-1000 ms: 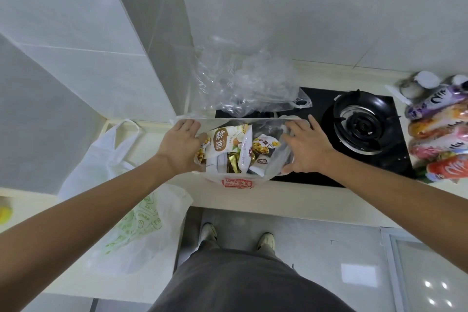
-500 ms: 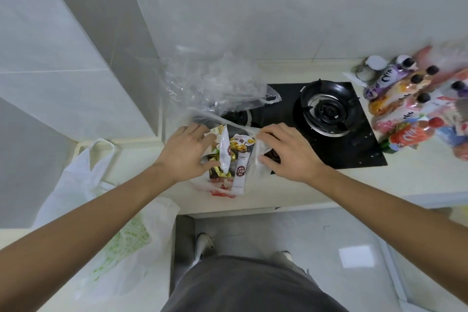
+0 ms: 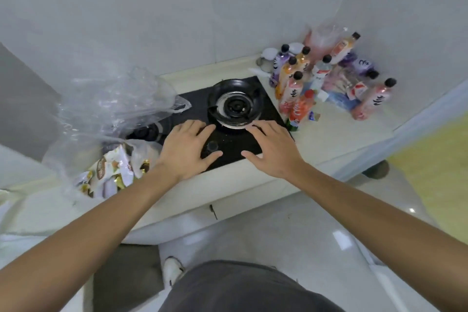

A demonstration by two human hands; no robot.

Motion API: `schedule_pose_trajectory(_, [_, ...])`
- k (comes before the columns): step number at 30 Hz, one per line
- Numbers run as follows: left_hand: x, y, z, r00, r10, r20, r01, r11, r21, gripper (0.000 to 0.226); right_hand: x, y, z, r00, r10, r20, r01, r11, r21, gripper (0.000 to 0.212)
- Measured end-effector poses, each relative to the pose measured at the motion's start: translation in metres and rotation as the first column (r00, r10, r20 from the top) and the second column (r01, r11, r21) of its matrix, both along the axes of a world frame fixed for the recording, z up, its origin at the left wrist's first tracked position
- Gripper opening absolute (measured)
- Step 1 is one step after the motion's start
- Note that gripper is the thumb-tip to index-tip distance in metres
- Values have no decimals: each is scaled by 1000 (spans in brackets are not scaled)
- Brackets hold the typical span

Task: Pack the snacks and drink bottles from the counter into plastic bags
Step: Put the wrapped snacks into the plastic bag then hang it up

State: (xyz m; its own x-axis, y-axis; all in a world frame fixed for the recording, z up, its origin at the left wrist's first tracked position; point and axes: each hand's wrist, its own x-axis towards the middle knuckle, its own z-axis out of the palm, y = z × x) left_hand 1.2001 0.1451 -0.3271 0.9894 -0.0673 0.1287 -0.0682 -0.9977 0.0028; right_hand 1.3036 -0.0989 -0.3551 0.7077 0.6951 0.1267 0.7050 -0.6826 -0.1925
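- Fingers [image 3: 200, 126] of the left hand [image 3: 187, 149] were spread and relaxed over the black stove [image 3: 228, 142], grasping nothing; the right hand [image 3: 272, 149] was likewise released, at its 3 o'clock.
- The clear plastic bag [image 3: 83, 139] with snack packets [image 3: 111, 172] lay on the counter [image 3: 336, 132] at 9 o'clock from the left hand, just beside its wrist.
- Drink bottles [image 3: 296, 86] stood clustered at 1 o'clock from the right hand, beyond the burner [image 3: 234, 104].
- Whether the palms touched the stove was unclear.
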Motion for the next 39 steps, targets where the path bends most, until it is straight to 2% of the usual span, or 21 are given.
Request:
schedule_pose_trajectory(8, [92,-168,-8,993,-113,-39,110,991,-73,78,50,-162,5,965,-255,-53,253,967,-36,70])
schedule_pose_trajectory(17, [186,-262,-55,985,-150,-82,137,979,-151,69,123,-251,-32,930,-354,-94,347,934,-86,69])
schedule_pose_trajectory(21, [233,-286,-90,985,-133,-109,109,974,-201,66,173,-266,-50,920,-361,-153,340,929,-150,69])
schedule_pose_trajectory(27, [294,-305,-121,956,-38,-290,-34,970,-241,65,243,-275,-70,904,-333,-269,267,930,-254,68])
schedule_pose_trajectory(33, [341,-322,-131,934,-2,-356,-104,955,-277,63,306,-266,-95,923,-247,-294,165,947,-276,69])
schedule_pose_trajectory(39, [375,-334,-160,884,86,-459,-217,946,-241,67,373,-244,-122,955,-100,-280,10,952,-306,69])
